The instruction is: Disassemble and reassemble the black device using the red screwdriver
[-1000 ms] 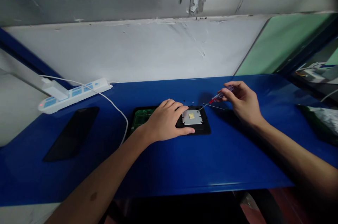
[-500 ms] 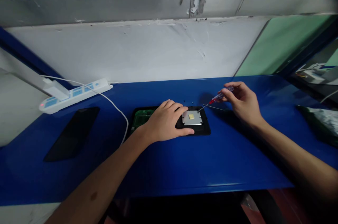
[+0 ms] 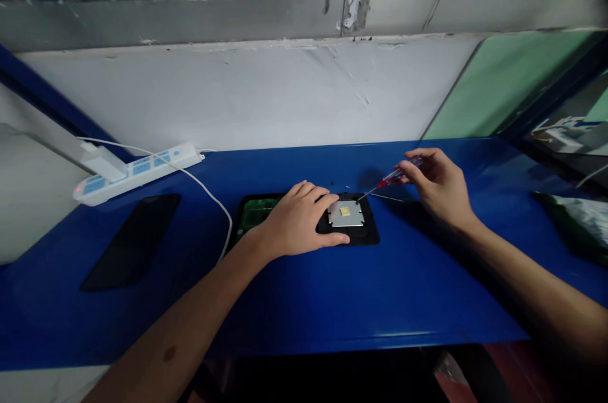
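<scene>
A: Where does the screwdriver (image 3: pixel 389 180) point?

B: Its long axis slants down and leftward from the right hand (image 3: pixel 439 186), which pinches the clear red-tinted handle; the thin metal tip meets the upper right corner of the square silver plate (image 3: pixel 346 213).

A: And the device (image 3: pixel 308 220)?

B: A flat black case on the glossy blue table (image 3: pixel 332 295), green board showing at its left. The left hand (image 3: pixel 299 219) lies flat on it, fingers spread, clasping nothing.

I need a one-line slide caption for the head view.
Left hand steadies a black device while right hand sets a screwdriver to its metal plate.
</scene>
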{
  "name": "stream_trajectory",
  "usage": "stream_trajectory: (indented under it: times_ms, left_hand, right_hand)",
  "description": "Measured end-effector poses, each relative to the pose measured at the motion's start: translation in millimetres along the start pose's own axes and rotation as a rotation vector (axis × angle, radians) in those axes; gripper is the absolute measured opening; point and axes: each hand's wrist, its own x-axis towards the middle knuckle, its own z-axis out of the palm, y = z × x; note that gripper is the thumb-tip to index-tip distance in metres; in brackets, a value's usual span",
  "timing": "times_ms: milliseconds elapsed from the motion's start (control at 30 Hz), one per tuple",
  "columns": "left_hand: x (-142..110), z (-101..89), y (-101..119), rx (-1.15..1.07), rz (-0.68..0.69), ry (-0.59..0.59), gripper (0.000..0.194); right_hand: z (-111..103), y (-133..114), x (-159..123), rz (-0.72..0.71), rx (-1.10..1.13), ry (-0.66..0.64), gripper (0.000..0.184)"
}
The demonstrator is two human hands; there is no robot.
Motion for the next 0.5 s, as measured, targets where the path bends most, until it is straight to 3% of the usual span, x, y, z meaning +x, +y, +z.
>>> stream_trajectory:
  times_ms: [500]
  left_hand:
    - [0.6, -2.1, 1.6, -0.001, -0.012, -0.028, 0.075]
  right_hand:
    - [-2.4, -1.0, -2.0, -0.051, -0.021, -0.005, 0.024]
